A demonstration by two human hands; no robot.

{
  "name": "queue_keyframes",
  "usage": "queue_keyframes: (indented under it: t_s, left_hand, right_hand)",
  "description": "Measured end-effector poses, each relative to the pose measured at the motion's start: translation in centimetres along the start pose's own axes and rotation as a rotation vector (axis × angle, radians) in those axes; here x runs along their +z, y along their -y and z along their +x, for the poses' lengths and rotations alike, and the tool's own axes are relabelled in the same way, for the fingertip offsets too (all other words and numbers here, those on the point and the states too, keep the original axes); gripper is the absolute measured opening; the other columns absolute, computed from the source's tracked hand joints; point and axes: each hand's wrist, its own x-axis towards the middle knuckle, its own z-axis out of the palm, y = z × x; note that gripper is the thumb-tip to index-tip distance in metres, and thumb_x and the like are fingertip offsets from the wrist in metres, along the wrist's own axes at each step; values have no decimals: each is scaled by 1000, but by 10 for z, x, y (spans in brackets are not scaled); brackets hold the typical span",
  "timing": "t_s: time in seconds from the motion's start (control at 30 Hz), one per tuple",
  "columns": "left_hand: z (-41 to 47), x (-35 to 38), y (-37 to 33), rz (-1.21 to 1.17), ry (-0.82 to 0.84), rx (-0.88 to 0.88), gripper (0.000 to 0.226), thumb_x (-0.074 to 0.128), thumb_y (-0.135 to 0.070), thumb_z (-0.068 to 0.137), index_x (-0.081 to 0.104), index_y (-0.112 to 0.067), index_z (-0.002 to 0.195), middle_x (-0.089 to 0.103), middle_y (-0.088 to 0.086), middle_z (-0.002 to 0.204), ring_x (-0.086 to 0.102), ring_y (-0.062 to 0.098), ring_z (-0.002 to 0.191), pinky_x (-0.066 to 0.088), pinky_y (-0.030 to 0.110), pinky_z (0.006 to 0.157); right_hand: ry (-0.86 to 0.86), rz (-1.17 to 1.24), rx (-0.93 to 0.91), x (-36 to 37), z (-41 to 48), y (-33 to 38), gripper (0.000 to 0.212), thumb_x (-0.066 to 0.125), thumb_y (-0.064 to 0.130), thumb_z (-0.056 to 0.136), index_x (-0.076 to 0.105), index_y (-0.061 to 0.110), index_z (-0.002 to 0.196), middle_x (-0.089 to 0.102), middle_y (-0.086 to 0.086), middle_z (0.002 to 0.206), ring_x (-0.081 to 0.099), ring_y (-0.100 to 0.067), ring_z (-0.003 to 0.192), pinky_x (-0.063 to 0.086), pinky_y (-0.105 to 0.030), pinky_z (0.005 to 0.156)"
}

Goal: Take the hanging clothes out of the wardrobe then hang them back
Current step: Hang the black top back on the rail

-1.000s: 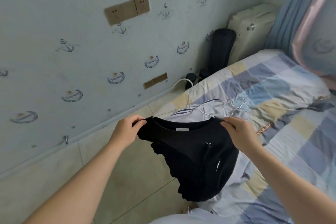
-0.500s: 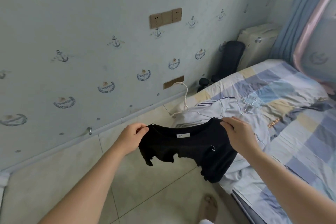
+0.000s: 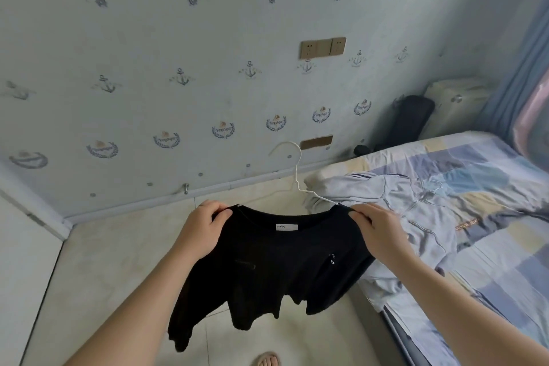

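A black T-shirt (image 3: 276,264) with a white neck label hangs on a white wire hanger (image 3: 295,171), whose hook sticks up above the collar. My left hand (image 3: 203,230) pinches the shirt's left shoulder and my right hand (image 3: 377,232) pinches its right shoulder, holding it spread above the floor. A pale blue garment (image 3: 395,202) with another white hanger on it lies on the bed behind the shirt. No wardrobe is in view.
The bed with a blue checked sheet (image 3: 487,217) fills the right side. A wallpapered wall with sockets (image 3: 322,47) runs behind. A black bag (image 3: 411,116) and a cream case (image 3: 454,104) stand in the far corner. Tiled floor (image 3: 118,261) lies to the left; a foot (image 3: 267,359) shows below.
The black shirt has come up off the bed and away from it, and hangs out flatter between both hands. The view has tilted up toward the wall.
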Motion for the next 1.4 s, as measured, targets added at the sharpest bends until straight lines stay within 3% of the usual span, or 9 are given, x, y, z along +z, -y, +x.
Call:
queue_keyframes:
  t_s: [0.07, 0.3, 0.63, 0.77, 0.93, 1.03, 1.2, 1.33, 1.4]
  left_hand:
    - [-43, -5, -2, -1, -67, -2, 16, 55, -26, 100, 69, -20, 102, 63, -8, 100, 57, 1, 93, 39, 12, 78]
    - [-179, -32, -16, 12, -252, 16, 11, 57, -22, 100, 67, -21, 96, 60, -8, 95, 55, 0, 89, 35, 7, 74]
    - [-297, -110, -55, 45, -486, 82, 15, 54, -24, 101, 65, -18, 95, 58, -6, 92, 56, 10, 91, 39, 19, 78]
    - [-342, -152, -70, 59, -604, 108, 18, 52, -26, 101, 66, -16, 101, 59, -6, 96, 56, 13, 97, 41, 20, 83]
    - [-400, -212, -89, 100, -729, 170, 18, 50, -26, 102, 64, -16, 100, 56, -7, 94, 53, 18, 100, 43, 29, 89]
    - [-432, -248, -102, 141, -809, 222, 17, 50, -25, 102, 63, -15, 100, 56, -5, 95, 52, 18, 99, 41, 21, 84]
    - [-484, -312, -135, 243, -1014, 357, 17, 52, -23, 101, 65, -11, 101, 58, -1, 95, 56, 21, 92, 49, 37, 83]
    - [-529, -369, -172, 356, -1199, 429, 20, 51, -25, 101, 66, -10, 103, 59, -2, 97, 55, 19, 94, 46, 31, 78]
    - [-552, -399, -190, 402, -1289, 448, 20, 52, -25, 101, 66, -11, 103, 58, -1, 98, 52, 18, 95, 44, 30, 79]
  right_hand:
    - [10, 4, -44, -3, -28, 9, 15, 59, 16, 96, 74, 16, 99, 68, 6, 93, 59, -12, 88, 36, -7, 76]
    - [11, 2, -168, -29, -120, 39, 17, 56, 22, 99, 72, 20, 102, 66, 11, 92, 60, -15, 87, 48, -31, 78]
    - [-82, 58, -354, -85, -193, 129, 18, 55, 21, 98, 72, 18, 103, 67, 5, 92, 60, -19, 86, 50, -38, 79]
    - [-145, 151, -400, -102, -216, 179, 16, 56, 18, 97, 72, 16, 100, 65, 5, 87, 59, -18, 81, 49, -36, 77]
    - [-189, 275, -464, -120, -250, 243, 16, 56, 16, 98, 71, 15, 100, 64, 9, 87, 56, -5, 82, 39, -16, 72]
    - [-222, 335, -509, -133, -270, 280, 15, 56, 16, 97, 72, 15, 100, 65, 10, 87, 57, -2, 84, 41, -16, 72]
    - [-261, 394, -629, -167, -295, 346, 15, 56, 16, 97, 70, 22, 92, 65, 9, 85, 58, -4, 82, 39, -11, 68]
    - [-298, 461, -767, -202, -308, 410, 16, 57, 15, 97, 71, 21, 93, 67, 10, 87, 60, -5, 84, 46, -24, 75]
    - [-316, 491, -834, -221, -316, 444, 16, 57, 15, 96, 71, 21, 91, 67, 12, 87, 58, 0, 85, 45, -17, 75]
